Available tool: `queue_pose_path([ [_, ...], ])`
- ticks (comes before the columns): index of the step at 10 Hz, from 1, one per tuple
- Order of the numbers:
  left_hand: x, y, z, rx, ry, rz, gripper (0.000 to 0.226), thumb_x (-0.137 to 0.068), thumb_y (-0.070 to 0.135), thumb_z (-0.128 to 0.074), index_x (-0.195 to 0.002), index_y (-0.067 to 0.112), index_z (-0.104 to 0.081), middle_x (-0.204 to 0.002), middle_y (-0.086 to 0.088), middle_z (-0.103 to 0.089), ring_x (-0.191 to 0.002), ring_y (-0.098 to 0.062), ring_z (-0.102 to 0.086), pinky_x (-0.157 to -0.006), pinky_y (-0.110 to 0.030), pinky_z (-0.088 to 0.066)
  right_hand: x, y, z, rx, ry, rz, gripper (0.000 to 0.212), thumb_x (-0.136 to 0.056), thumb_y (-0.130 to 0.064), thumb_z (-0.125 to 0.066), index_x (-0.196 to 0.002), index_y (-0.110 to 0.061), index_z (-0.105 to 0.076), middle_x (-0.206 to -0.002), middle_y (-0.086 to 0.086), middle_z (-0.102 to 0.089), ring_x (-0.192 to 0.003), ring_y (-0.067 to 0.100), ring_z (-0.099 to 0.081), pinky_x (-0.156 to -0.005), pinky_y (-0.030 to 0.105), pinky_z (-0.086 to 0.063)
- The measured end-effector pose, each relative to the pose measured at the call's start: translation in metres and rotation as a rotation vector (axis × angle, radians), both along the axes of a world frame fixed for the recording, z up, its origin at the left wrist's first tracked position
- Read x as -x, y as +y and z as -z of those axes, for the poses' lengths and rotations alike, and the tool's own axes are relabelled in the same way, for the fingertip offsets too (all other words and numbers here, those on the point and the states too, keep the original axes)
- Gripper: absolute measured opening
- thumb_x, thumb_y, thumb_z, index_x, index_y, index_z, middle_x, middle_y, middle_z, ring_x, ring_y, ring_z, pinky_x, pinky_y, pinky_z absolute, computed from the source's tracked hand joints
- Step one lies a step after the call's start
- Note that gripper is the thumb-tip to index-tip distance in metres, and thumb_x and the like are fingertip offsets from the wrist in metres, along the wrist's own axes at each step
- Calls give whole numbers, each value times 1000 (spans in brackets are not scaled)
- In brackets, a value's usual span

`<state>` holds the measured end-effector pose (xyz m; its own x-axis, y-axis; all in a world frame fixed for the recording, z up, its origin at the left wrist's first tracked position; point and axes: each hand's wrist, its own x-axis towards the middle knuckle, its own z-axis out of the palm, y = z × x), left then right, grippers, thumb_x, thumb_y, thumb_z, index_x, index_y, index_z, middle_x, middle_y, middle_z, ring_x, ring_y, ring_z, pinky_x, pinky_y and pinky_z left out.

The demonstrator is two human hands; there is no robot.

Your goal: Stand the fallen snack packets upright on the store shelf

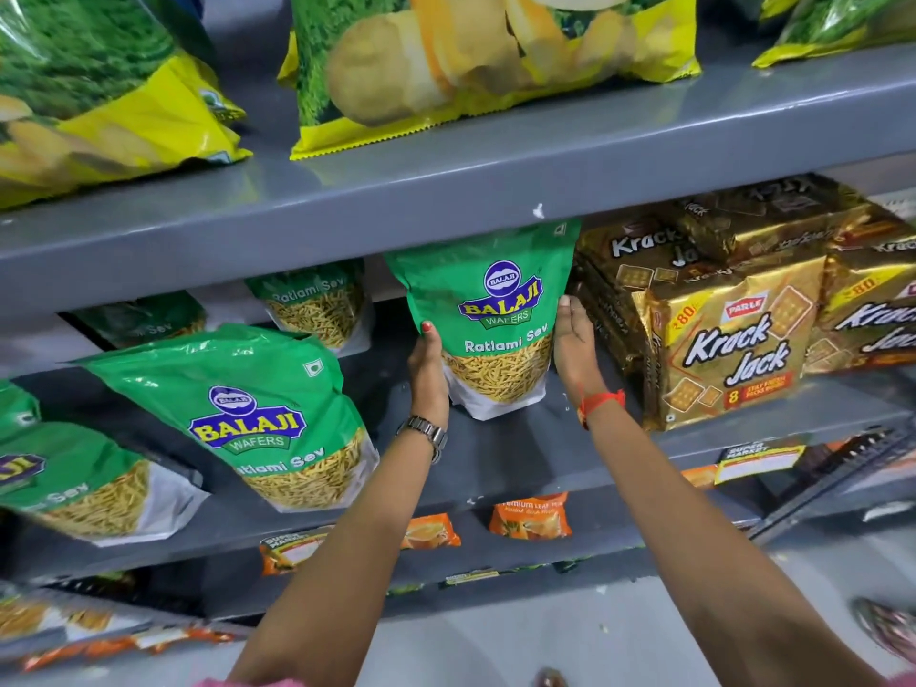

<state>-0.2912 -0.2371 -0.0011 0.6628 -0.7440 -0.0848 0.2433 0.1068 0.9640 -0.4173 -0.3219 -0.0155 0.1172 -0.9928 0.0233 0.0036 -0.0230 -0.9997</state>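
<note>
A green Balaji Ratlami Sev packet [488,314] stands upright on the grey middle shelf [515,453]. My left hand [427,369] grips its left edge, thumb on the front. My right hand [575,344] presses flat against its right edge, between the packet and the biscuit packs. Another Ratlami Sev packet [248,414] leans to the left of my hands, tilted. A third one [74,478] leans at the far left edge. Two more sev packets [317,304] stand further back on the shelf.
Gold Krack Jack biscuit packs [733,349] are stacked right of my right hand. Yellow-green chip bags [471,66] fill the upper shelf [446,200]. Orange packets [530,518] lie on the lower shelf. Price labels [758,461] run along the shelf edge.
</note>
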Motion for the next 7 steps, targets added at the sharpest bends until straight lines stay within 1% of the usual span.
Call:
queue_pose_path([
  [1, 4, 8, 1, -43, 14, -6, 39, -96, 32, -36, -129, 14, -48, -132, -9, -53, -118, -20, -52, -103, -35, -41, 4, 9, 2, 45, 6, 74, 28, -98, -26, -32, -113, -10, -49, -102, 1, -58, -100, 18, -52, -100, 53, -42],
  [2, 9, 22, 2, -43, 1, 15, 41, -96, 34, -34, -132, 16, -45, -131, -3, -52, -114, -11, -48, -103, -32, -39, 13, 27, 7, 98, 26, 95, 24, -98, -28, -31, -102, -17, -52, -87, -11, -57, -94, 18, -52, -93, 54, -43],
  [3, 13, 36, 5, -78, 2, 53, 45, -96, 37, -34, -134, 16, -43, -142, -7, -47, -125, -17, -46, -112, -41, -33, 23, 49, 11, 139, 49, 136, 32, -99, -28, -30, -101, -7, -54, -91, -3, -59, -92, 20, -53, -89, 55, -44],
  [4, 19, 50, 3, -91, 21, 103, 44, -95, 35, -36, -132, 12, -46, -141, -11, -47, -129, -24, -46, -113, -46, -33, 32, 63, 13, 153, 36, 194, 33, -99, -25, -31, -103, -1, -54, -91, 0, -59, -90, 20, -53, -87, 53, -45],
  [5, 25, 62, -6, -86, 10, 151, 44, -96, 33, -37, -131, 9, -47, -141, -15, -48, -129, -27, -46, -113, -48, -33, 34, 75, 7, 128, 35, 217, 34, -99, -24, -31, -105, 2, -53, -97, 6, -58, -94, 22, -53, -90, 56, -45],
  [6, 25, 69, -8, -122, -62, 199, 46, -96, 33, -35, -135, 10, -41, -145, -13, -42, -134, -26, -40, -116, -43, -28, 38, 85, 2, 106, 5, 222, 33, -99, -25, -31, -114, 0, -48, -92, -3, -58, -95, 20, -53, -92, 50, -45],
  [7, 33, 87, -15, -94, -302, 142, 52, -95, 30, -39, -143, 13, -25, -151, -8, -32, -139, -22, -32, -113, -31, -26, 40, 102, -9, 92, -49, 266, 43, -98, -31, -32, -134, -8, -27, -99, -20, -49, -103, 15, -48, -87, 29, -39],
])
